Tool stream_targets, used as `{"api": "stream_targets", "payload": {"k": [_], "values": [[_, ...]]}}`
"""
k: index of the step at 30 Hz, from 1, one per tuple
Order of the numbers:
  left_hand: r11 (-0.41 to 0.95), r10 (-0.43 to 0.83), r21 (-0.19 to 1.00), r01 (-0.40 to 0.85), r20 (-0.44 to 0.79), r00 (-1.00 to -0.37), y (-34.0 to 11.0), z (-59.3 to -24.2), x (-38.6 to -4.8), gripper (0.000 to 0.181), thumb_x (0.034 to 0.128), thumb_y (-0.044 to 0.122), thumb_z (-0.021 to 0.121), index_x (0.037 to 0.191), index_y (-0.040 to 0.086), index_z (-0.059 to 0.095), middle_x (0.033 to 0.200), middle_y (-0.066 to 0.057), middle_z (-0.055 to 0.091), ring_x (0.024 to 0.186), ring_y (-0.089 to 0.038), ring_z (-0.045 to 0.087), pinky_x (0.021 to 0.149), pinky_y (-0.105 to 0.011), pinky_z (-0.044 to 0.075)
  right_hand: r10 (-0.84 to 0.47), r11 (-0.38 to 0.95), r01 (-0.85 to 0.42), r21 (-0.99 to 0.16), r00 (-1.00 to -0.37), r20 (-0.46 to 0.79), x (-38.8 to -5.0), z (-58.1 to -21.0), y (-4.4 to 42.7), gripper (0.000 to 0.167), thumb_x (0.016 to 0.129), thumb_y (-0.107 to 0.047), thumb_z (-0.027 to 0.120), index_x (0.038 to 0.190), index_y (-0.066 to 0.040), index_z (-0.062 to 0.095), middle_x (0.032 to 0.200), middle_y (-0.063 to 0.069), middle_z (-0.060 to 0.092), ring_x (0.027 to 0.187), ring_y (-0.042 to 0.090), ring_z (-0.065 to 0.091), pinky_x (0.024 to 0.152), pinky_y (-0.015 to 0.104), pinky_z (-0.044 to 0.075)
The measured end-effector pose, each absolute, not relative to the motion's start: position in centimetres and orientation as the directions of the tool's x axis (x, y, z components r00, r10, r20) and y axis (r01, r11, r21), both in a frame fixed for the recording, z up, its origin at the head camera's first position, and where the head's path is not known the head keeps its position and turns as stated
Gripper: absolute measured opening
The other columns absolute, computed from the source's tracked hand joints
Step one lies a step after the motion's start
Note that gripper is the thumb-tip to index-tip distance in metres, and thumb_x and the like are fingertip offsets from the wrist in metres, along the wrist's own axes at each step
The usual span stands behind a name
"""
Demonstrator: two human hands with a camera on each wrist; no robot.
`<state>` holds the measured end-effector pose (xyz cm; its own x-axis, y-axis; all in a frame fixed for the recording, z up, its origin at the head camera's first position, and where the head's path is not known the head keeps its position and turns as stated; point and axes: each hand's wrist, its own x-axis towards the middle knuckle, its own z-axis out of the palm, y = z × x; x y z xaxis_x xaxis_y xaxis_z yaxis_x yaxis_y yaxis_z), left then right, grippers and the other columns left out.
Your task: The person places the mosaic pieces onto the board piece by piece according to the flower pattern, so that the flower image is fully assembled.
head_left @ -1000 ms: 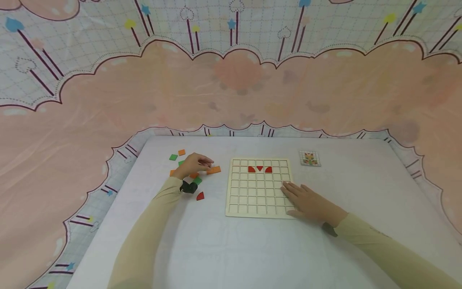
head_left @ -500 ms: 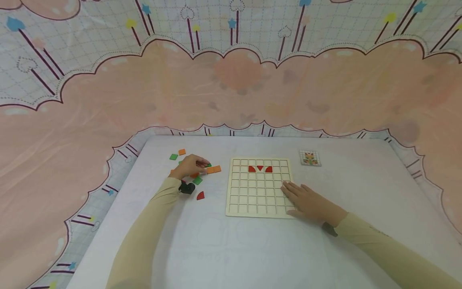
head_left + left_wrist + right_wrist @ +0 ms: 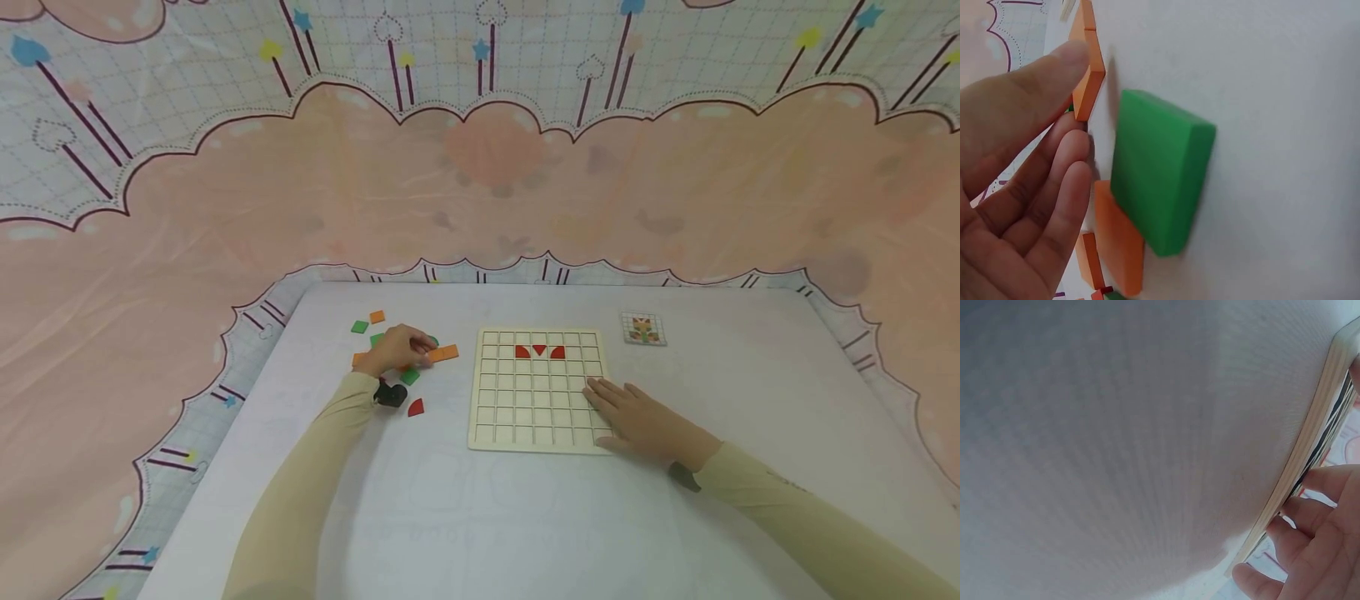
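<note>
Left of frame centre, left hand (image 3: 397, 349) curls at 2 orange tiles (image 3: 444, 353), can't tell if pinching; right hand (image 3: 643, 422) rests straight-fingered on grid board (image 3: 525, 408). Tile-picking, I reckon; next needs a clean pinch.

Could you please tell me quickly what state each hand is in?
Left hand: at an orange tile; grip cannot be told.
Right hand: open, resting on the board.

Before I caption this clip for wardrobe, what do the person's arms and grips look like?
Left sleeve and right sleeve are long and beige. A dark object shows at the left one's end, another dark object at the right's. Left grip and right grip are ungloved.
</note>
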<state>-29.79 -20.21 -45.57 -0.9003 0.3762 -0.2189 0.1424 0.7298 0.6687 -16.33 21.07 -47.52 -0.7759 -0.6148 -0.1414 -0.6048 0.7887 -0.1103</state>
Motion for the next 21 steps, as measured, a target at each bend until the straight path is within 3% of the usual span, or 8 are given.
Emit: {"api": "stream_targets", "payload": {"k": [21], "values": [[0.759,0.3,0.642,0.108,-0.198,-0.933,-19.66,-46.25,-29.22,0.027,0.0782,0.008,0.074,0.104,0.001,0.069,0.091,-0.009,0.063,0.081,-0.017,0.053,0.073,-0.024,0.045,-0.612,0.791,-0.601,-0.117,-0.777,-0.146,-16.43,-47.59,21.02,0.072,0.094,-0.05,0.046,0.148,-0.006,0.026,0.155,0.013,0.024,0.143,0.031,0.023,0.112,0.054,0.025]]}}
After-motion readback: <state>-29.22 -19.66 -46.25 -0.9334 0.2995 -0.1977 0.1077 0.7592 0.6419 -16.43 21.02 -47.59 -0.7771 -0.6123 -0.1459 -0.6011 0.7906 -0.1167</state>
